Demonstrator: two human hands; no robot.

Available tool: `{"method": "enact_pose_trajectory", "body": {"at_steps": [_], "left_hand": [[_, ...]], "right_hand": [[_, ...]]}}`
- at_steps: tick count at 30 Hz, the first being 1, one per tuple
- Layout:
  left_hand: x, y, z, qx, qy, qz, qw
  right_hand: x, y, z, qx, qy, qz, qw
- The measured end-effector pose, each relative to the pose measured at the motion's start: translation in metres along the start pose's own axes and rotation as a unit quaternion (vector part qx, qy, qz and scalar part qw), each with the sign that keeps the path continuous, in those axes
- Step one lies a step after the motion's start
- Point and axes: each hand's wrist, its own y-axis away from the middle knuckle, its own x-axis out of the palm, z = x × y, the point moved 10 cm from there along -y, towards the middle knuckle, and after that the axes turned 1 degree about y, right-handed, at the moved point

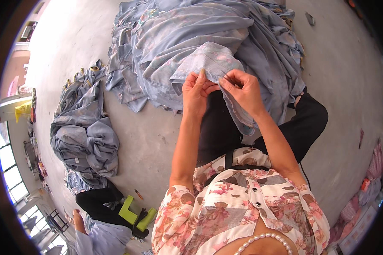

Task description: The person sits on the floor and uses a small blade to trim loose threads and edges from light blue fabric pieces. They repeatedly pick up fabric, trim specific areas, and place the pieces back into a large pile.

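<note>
A large heap of blue-grey patterned cloth (191,32) lies on the floor in front of me and partly over my legs. My left hand (196,91) pinches the hemmed edge of the cloth, thumb on top and fingers curled under it. Just to its right my right hand (241,87) grips the same edge between thumb and forefinger. The lighter, printed part of the cloth spreads beyond my fingers, and one strip hangs down beneath my right wrist. Whether a small tool is also in my right fingers, I cannot make out.
At left a second pile of blue-grey cloth (85,140) lies on the grey floor (149,140). Below it a person in black trousers (98,199) sits beside a lime-green stool (136,214). Pinkish fabric (351,212) lies at the right edge.
</note>
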Motion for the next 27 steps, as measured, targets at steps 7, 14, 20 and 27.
{"method": "enact_pose_trajectory", "body": {"at_steps": [7,14,20,27], "left_hand": [[-0.002,-0.002,-0.003,-0.019,-0.032,-0.018,0.999],[-0.008,0.001,0.004,-0.031,0.022,-0.006,0.999],[-0.004,0.001,0.006,-0.036,0.033,-0.005,0.999],[0.004,0.001,-0.001,-0.030,0.002,-0.009,1.000]], "right_hand": [[0.011,-0.022,-0.009,0.109,-0.223,0.093,0.964],[-0.034,0.007,0.005,-0.057,0.110,-0.056,0.991],[-0.022,0.023,-0.002,-0.055,0.114,-0.059,0.990],[-0.015,0.013,0.015,-0.100,0.198,-0.055,0.974]]}}
